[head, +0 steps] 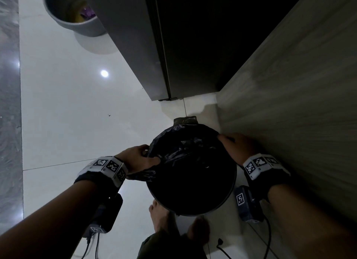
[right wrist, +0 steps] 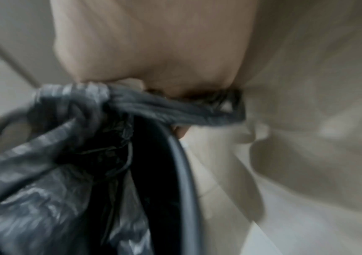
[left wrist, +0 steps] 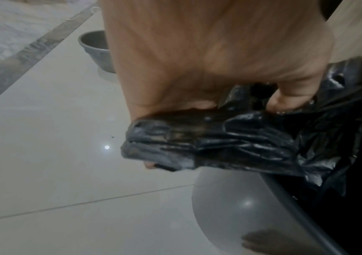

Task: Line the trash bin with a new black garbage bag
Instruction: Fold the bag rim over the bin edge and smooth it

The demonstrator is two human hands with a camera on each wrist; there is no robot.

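Observation:
A round grey trash bin (head: 230,193) stands on the floor at my feet, its mouth dark. A crinkled black garbage bag (head: 185,148) lies inside it and over its far rim. My left hand (head: 143,158) grips a bunched edge of the bag (left wrist: 208,138) at the bin's left rim (left wrist: 284,191). My right hand (head: 229,142) grips the bag's edge (right wrist: 175,107) at the right rim (right wrist: 186,165), fingers curled over the plastic. The right wrist view is blurred.
A second grey bin (head: 73,13) with yellow and purple waste stands far left on the glossy white tiles (head: 77,104). A dark grey appliance (head: 154,46) rises ahead and a pale wood panel (head: 299,84) stands close on the right. My bare feet (head: 162,214) sit below the bin.

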